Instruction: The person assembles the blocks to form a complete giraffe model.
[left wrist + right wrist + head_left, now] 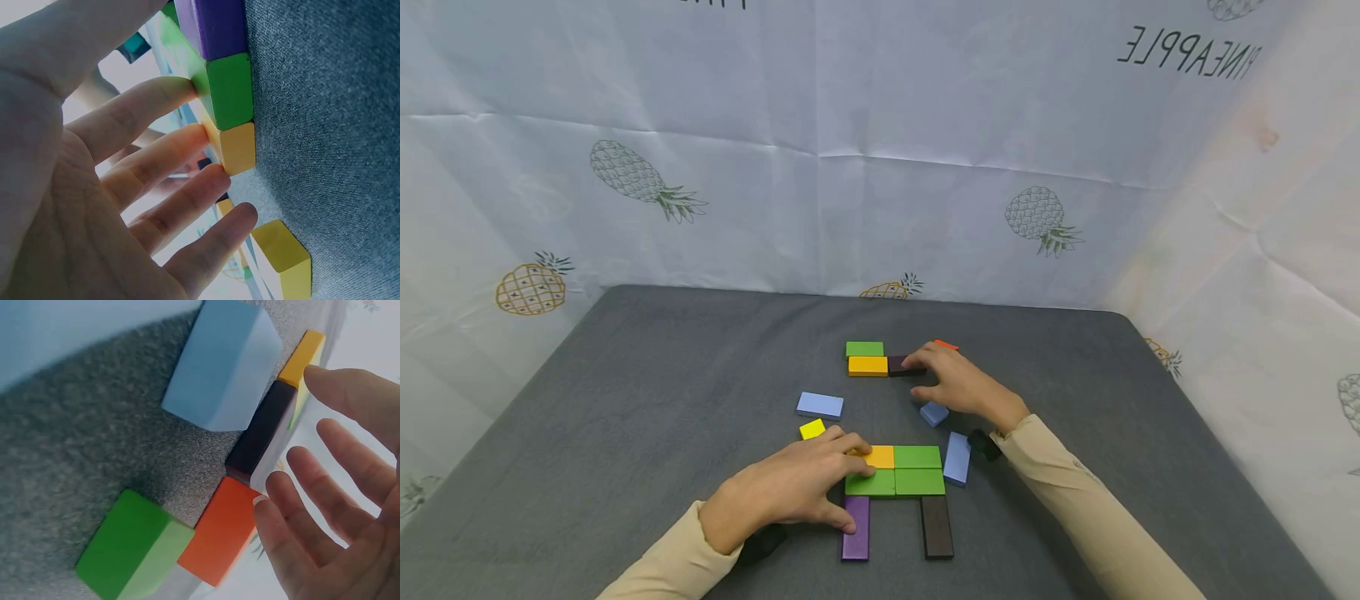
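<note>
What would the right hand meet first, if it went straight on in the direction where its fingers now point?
Most likely the right hand would meet the dark block first, though the depth between them is unclear.

Mirror-reversed word "PINEAPPLE", upper right on white backdrop cloth; second lettering cut off at top edge.

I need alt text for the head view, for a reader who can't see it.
A person's left hand touches a near group of colored blocks on a gray table, while the right hand is at a dark block in a farther group. Behind hangs a pale cloth printed with pineapples.
</note>
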Demonstrator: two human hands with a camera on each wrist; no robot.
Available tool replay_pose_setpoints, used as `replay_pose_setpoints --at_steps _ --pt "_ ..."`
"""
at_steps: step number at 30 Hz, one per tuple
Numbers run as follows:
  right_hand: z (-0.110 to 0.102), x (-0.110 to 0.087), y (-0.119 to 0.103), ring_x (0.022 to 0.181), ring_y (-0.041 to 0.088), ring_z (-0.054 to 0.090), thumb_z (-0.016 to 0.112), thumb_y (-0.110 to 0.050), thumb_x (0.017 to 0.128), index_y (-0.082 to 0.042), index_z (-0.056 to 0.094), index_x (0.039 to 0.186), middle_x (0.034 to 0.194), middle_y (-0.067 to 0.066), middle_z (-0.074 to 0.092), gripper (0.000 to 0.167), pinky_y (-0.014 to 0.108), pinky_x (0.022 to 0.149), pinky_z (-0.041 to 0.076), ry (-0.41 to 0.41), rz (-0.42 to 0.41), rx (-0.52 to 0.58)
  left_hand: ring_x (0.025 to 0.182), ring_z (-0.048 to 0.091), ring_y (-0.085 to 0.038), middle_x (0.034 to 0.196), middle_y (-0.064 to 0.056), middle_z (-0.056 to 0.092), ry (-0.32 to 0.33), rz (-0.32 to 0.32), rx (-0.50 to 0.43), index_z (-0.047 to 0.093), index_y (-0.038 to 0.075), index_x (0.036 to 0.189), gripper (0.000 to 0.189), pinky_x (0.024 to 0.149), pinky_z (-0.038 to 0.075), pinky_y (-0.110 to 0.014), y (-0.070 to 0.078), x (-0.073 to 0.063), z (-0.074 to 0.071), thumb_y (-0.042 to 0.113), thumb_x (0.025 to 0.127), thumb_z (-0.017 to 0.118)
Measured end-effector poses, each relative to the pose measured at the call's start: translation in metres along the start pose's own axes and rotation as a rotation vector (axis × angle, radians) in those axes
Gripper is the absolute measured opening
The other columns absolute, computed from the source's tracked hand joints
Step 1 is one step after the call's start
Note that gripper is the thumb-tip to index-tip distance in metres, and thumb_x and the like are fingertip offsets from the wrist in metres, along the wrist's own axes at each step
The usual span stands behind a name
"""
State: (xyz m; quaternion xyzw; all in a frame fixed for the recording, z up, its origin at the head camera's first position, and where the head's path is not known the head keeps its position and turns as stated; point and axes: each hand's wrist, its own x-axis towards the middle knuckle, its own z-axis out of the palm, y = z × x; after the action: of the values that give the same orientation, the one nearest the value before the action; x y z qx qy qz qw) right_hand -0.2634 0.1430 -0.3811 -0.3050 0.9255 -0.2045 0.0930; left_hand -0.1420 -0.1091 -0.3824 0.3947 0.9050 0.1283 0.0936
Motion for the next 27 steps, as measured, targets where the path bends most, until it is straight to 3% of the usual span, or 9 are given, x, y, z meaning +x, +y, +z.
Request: replay_pose_setpoints --at_steps 27 --pt "0.004 0.033 -0.004 0.129 0.031 0.051 0.067 -0.009 0.093 -0.005 0.059 0.134 0.138 0.015 0.056 0.042 0.045 0.106 0.045 -0.09 0.035 -0.105 0.119 0.05 -0.014 0.133 0.003 0.058 -0.026 -0.026 -0.018 0.069 0.02 0.125 0.058 0.093 0.053 -0.033 -0.001 0.002 0.001 0.048 0.076 0.083"
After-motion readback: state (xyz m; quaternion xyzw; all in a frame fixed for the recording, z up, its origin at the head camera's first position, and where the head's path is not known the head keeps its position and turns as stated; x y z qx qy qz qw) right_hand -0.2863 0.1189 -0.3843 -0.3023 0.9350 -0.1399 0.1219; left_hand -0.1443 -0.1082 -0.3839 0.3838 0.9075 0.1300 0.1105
